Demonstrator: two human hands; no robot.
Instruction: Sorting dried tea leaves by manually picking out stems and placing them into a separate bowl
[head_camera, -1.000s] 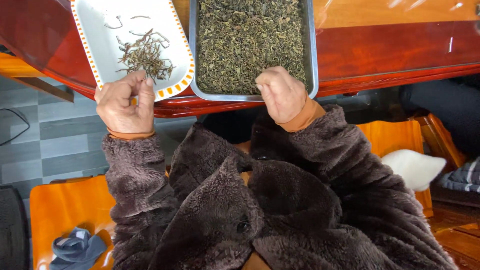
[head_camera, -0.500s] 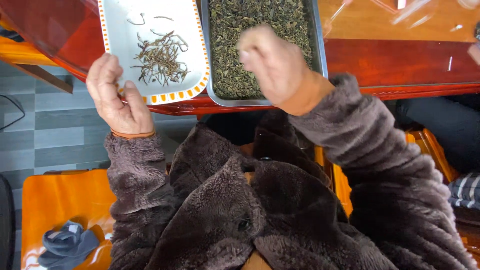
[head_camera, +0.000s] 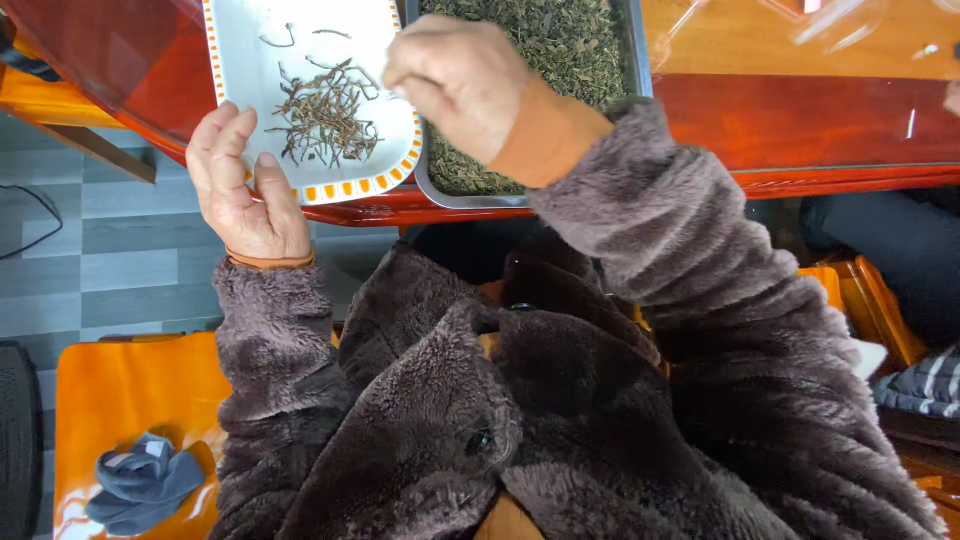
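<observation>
While the right hand (head_camera: 455, 75) is hovering with its fingers pinched closed above the seam between the two trays, the left hand (head_camera: 240, 185) is resting against the near edge of the white tray (head_camera: 240, 60), thumb and fingers loosely curled and gripping nothing that shows. Whether the right fingertips are actually holding a stem cannot be told, since the back of the hand is hiding them. A small heap of brown stems (head_camera: 325, 120) is lying in the middle of the white tray with the orange-dotted rim, and the metal tray (head_camera: 425, 185) beside it is holding a deep bed of green tea leaves (head_camera: 560, 45). Both trays are sitting near the front of the red lacquered table (head_camera: 830, 120), the white one slightly overhanging the rim. A nudge from the left palm could be tipping that tray off the edge, and the bulky fleece sleeve (head_camera: 640, 220) could be dragging across the metal tray and spilling leaves. A grey cloth (head_camera: 145, 480) is lying on the orange seat (head_camera: 110, 400) below.
</observation>
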